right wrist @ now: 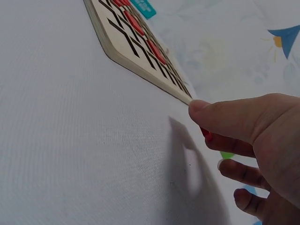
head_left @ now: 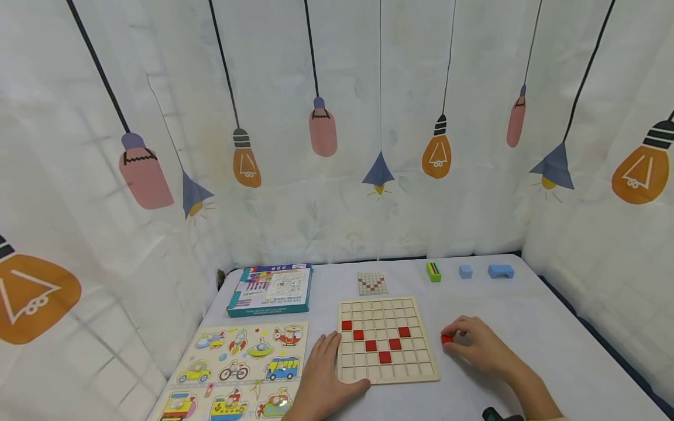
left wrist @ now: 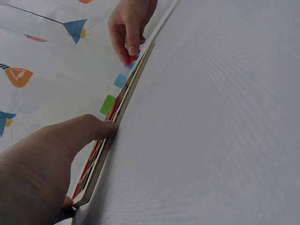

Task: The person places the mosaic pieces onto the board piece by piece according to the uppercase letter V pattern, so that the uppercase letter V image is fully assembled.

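Note:
A pale wooden grid board (head_left: 424, 371) lies flat, with several red square tiles (head_left: 385, 357) in its cells forming a V-like pattern. My left hand (head_left: 327, 377) rests at the board's near left corner, fingers along the left side and thumb (left wrist: 101, 127) against the near edge. To the right of the board, my right hand (head_left: 476, 345) pinches a small red tile (head_left: 447, 339) between thumb and fingers. In the right wrist view that tile (right wrist: 206, 133) is mostly hidden behind the thumb. Behind the board lies a small pattern card (head_left: 372, 283) printed with a similar red V.
A flat boxed set (head_left: 271, 292) lies at the back left, with a picture puzzle board (head_left: 239, 368) nearer. At the back right stand a green block with stripes (head_left: 433, 272), a blue cube (head_left: 466, 271) and a blue arch block (head_left: 501, 271). A dark object (head_left: 495, 414) shows at the near edge.

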### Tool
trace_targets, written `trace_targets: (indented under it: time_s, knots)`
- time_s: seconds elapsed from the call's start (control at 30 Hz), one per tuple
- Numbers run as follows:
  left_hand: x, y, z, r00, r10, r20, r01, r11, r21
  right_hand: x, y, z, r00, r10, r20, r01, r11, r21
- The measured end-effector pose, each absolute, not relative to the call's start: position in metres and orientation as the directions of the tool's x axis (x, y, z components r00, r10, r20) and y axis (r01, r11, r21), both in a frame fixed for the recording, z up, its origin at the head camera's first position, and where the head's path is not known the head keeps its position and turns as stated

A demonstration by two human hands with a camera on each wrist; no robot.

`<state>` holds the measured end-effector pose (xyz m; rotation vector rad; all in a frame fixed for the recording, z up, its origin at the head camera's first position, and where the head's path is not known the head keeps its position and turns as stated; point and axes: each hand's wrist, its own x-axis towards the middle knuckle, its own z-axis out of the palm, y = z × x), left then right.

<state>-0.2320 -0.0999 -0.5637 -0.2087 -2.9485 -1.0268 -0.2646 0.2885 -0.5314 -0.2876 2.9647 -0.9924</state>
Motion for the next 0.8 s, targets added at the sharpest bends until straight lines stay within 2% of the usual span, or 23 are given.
trace_targets:
  time_s: [0.8]
  knots:
    - [-0.233,-0.1,-0.563,-0.991,0.125,0.046,0.126,0.776,0.618,-0.291,0.262,-0.534,-0.977,-0.166,0.133,-0.212,0.772,-0.6]
